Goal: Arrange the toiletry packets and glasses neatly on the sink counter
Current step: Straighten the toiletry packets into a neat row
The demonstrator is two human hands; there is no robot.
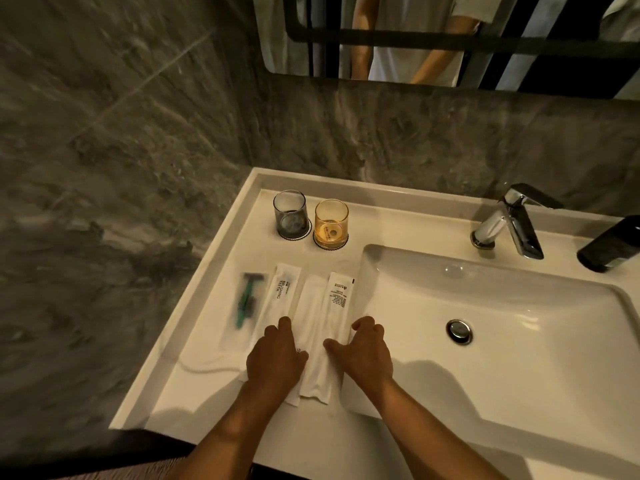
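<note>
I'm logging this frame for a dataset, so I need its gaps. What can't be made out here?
Head view only:
- Near ends of the white packets: covered by the left hand and right hand.
- Small print on the rightmost packet: too small.
- Razor packet: motion-blurred.
- Dark bottle: cut off by the right edge.

Chrome faucet (509,221) behind the basin (519,306), dark bottle (611,244) right, mirror (450,39) above

White sink counter (221,403), lower middle of our frame.
On it we see two glasses (289,214) upper left, a razor packet (246,299), three white packets (313,327) and a dark bottle (611,245) far right.
</note>
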